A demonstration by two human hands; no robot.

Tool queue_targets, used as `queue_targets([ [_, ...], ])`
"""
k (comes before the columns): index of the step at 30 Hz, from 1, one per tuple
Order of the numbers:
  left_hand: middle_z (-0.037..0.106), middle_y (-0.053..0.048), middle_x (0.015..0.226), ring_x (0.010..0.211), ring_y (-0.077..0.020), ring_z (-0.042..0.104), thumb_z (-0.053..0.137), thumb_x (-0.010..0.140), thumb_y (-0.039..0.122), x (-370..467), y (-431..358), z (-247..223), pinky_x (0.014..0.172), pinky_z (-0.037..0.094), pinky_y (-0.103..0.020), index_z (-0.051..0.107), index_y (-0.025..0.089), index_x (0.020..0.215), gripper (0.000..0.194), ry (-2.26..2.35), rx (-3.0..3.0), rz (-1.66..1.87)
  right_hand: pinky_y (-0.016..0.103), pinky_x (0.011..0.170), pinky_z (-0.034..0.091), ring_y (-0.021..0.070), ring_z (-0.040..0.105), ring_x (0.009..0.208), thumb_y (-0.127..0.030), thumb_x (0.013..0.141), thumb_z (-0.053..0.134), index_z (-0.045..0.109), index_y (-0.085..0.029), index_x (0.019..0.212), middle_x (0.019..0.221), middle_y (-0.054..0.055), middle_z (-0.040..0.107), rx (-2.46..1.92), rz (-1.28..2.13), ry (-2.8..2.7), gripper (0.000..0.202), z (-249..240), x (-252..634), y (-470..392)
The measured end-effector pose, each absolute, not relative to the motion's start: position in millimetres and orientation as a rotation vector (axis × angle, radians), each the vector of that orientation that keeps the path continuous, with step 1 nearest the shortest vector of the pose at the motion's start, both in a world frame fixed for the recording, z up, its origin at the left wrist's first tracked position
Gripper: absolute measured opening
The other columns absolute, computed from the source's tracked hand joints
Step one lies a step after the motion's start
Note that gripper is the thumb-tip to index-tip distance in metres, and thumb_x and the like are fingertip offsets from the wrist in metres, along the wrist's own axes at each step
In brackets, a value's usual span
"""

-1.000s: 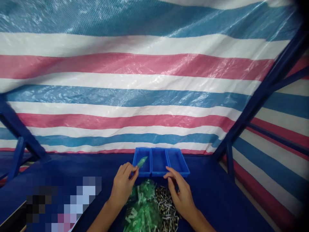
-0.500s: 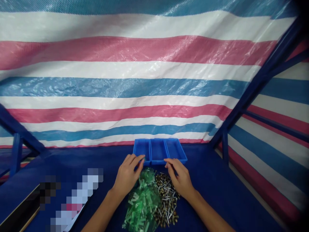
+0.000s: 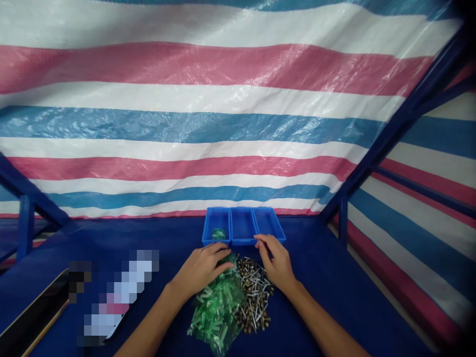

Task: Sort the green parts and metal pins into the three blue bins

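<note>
Left hand: The left hand (image 3: 206, 264) is over the top end of the green packets (image 3: 217, 310). Its fingers are bent and apart from the thumb, and I see nothing between them. I cannot tell if it touches the heap.
Right hand: The right hand (image 3: 275, 260) is by the front edge of the bins, above the metal pins (image 3: 256, 295). Its fingers curl in; I cannot tell if they pinch anything.
Green packets: They lie in a heap, touching the pins on their right. Some green stuff (image 3: 218, 233) sits in the left bin (image 3: 216, 216).
Good picking: Thin bags may slip and stick together, so a soft pinch on one corner seems best. A big grab could drag pins along.
Bin edges: The middle bin (image 3: 243, 225) and right bin (image 3: 265, 218) stand beside it. Hands should lift over the low front walls, not bump them.
Room: Blue table (image 3: 357, 292) shows beyond the right arm, so that elbow can swing out. On the left, a long black thing (image 3: 33, 317) calls for care.
</note>
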State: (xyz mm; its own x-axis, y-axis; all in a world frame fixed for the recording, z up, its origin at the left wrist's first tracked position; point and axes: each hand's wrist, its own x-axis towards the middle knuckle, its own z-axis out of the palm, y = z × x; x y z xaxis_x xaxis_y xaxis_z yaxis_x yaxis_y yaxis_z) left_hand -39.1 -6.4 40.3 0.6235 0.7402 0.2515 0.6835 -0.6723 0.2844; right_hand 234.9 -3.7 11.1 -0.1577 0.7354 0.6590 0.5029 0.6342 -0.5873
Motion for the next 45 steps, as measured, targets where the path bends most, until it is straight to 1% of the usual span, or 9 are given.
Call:
queue_targets([
  [4, 0.074, -0.008, 0.134, 0.121, -0.0274, 0.073, 0.057, 0.109, 0.053, -39, -6, 34, 0.104, 0.06, -0.041, 0.072, 0.023, 0.136, 0.042, 1.186, 2.653, 0.56, 0.035, 0.086, 0.054, 0.021, 0.069, 0.091, -0.017, 0.11, 0.049, 0.068, -0.024, 0.127, 0.096, 0.004, 0.071, -0.988, 0.26, -1.808, 0.026, 11, 237, -3],
  [9, 0.073, -0.011, 0.136, 0.124, -0.0315, 0.071, 0.067, 0.1, 0.062, -39, -6, 29, 0.106, 0.059, -0.045, 0.073, 0.021, 0.136, 0.055, 1.189, 2.633, 0.584, 0.036, 0.086, 0.055, 0.0213, 0.069, 0.091, -0.019, 0.11, 0.048, 0.068, -0.024, 0.127, 0.095, 0.005, 0.071, -0.998, 0.254, -1.798, 0.026, 11, 238, -3],
  [15, 0.072, -0.01, 0.135, 0.123, -0.0292, 0.071, 0.064, 0.108, 0.043, -35, -7, 28, 0.107, 0.058, -0.046, 0.071, 0.022, 0.137, 0.037, 1.177, 2.599, 0.557, 0.036, 0.085, 0.055, 0.0217, 0.07, 0.09, -0.019, 0.11, 0.048, 0.068, -0.024, 0.127, 0.095, 0.005, 0.071, -0.995, 0.243, -1.793, 0.027, 11, 238, -3],
  [19, 0.068, -0.01, 0.143, 0.129, -0.0303, 0.068, 0.063, 0.108, 0.037, -31, -10, 27, 0.109, 0.058, -0.048, 0.06, 0.024, 0.151, 0.045, 1.195, 2.576, 0.584, 0.036, 0.086, 0.056, 0.0215, 0.07, 0.091, -0.018, 0.11, 0.049, 0.068, -0.025, 0.128, 0.095, 0.005, 0.072, -0.983, 0.247, -1.8, 0.027, 9, 236, -2],
  [24, 0.065, -0.009, 0.145, 0.129, -0.0292, 0.068, 0.059, 0.103, 0.022, -28, -17, 29, 0.111, 0.057, -0.046, 0.059, 0.026, 0.15, 0.047, 1.18, 2.542, 0.631, 0.035, 0.085, 0.057, 0.0211, 0.071, 0.089, -0.018, 0.11, 0.048, 0.068, -0.025, 0.127, 0.095, 0.005, 0.072, -0.982, 0.253, -1.81, 0.027, 9, 234, -1],
  [27, 0.06, -0.01, 0.154, 0.138, -0.0301, 0.062, 0.059, 0.097, 0.015, -27, -21, 30, 0.115, 0.055, -0.047, 0.052, 0.026, 0.156, 0.061, 1.202, 2.533, 0.641, 0.034, 0.084, 0.058, 0.0215, 0.072, 0.09, -0.019, 0.11, 0.049, 0.068, -0.025, 0.129, 0.094, 0.005, 0.072, -0.967, 0.252, -1.809, 0.028, 6, 234, -1],
  [29, 0.058, -0.011, 0.156, 0.14, -0.0314, 0.061, 0.061, 0.097, 0.018, -27, -22, 30, 0.115, 0.055, -0.048, 0.05, 0.026, 0.158, 0.063, 1.222, 2.531, 0.616, 0.033, 0.084, 0.058, 0.0211, 0.072, 0.089, -0.019, 0.11, 0.05, 0.068, -0.026, 0.13, 0.095, 0.005, 0.072, -0.966, 0.25, -1.807, 0.028, 4, 234, -1],
  [33, 0.064, -0.011, 0.15, 0.136, -0.0319, 0.064, 0.066, 0.097, 0.025, -26, -21, 32, 0.115, 0.055, -0.049, 0.06, 0.025, 0.15, 0.053, 1.242, 2.528, 0.545, 0.031, 0.081, 0.059, 0.0206, 0.072, 0.087, -0.019, 0.11, 0.05, 0.068, -0.026, 0.132, 0.094, 0.005, 0.072, -0.956, 0.227, -1.803, 0.029, 3, 234, 0],
  [45, 0.059, -0.011, 0.158, 0.141, -0.0339, 0.062, 0.071, 0.089, 0.017, -28, -19, 34, 0.115, 0.054, -0.051, 0.052, 0.029, 0.158, 0.073, 1.279, 2.469, 0.544, 0.032, 0.082, 0.064, 0.023, 0.077, 0.091, -0.022, 0.108, 0.053, 0.073, -0.025, 0.128, 0.098, 0.007, 0.078, -0.953, 0.139, -1.792, 0.027, 13, 233, -4],
])
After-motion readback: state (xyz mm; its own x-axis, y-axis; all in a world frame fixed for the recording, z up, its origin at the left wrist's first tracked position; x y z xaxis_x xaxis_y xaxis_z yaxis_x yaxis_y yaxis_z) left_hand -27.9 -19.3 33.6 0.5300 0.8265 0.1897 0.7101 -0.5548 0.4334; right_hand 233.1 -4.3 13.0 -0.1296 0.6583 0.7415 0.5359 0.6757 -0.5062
